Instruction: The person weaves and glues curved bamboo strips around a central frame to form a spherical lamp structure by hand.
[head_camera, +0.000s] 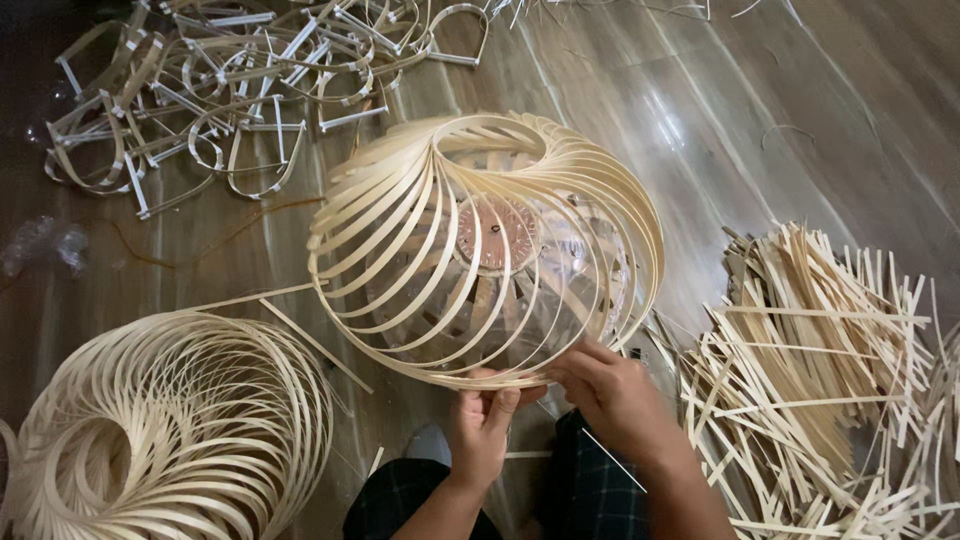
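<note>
Head view: my left hand (480, 430) and right hand (612, 395) both pinch the near rim of a round bamboo lampshade frame (485, 245), each grip pressed together on the thin pale strips. The frame sits on the wooden floor (760, 110) just above my knees, its curved strips spiralling around a reddish disc (497, 233) at the centre. A finished coil (170, 430) lies left, loose strips (820, 370) right.
</note>
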